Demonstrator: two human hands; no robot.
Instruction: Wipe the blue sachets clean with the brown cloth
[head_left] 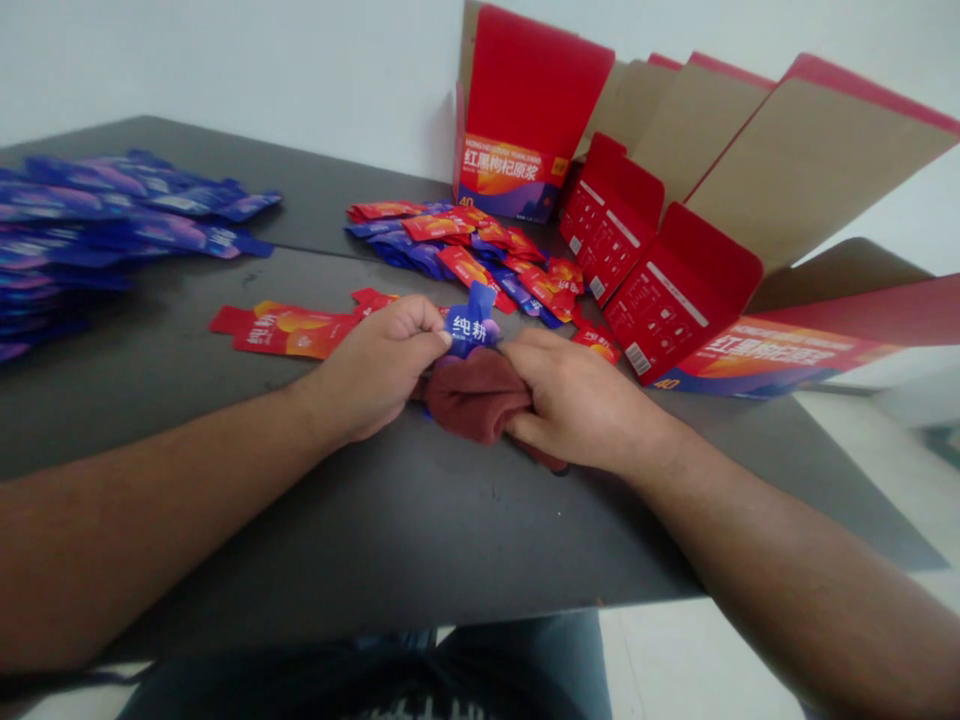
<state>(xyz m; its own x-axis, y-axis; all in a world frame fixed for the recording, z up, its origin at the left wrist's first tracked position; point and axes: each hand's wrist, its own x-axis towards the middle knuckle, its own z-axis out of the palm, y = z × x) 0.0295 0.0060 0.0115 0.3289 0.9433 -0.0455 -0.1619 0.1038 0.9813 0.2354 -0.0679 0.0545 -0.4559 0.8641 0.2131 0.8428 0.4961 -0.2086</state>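
Note:
Near the middle of the dark table, my left hand (386, 365) pinches the left edge of a blue sachet (470, 325) with white characters. My right hand (566, 395) is closed on a brown cloth (480, 395), which lies against the lower part of the sachet and hides it. An orange-red sachet (296, 332) lies flat just left of my left hand, with another red one (373, 301) partly behind that hand. Beyond both hands is a mixed pile of red and blue sachets (442, 235).
A large heap of blue sachets (112, 215) covers the table's far left. Open red cartons (510, 165) stand at the back and right, one (780, 350) near the table's right edge. The grey table (360, 540) ends before my lap.

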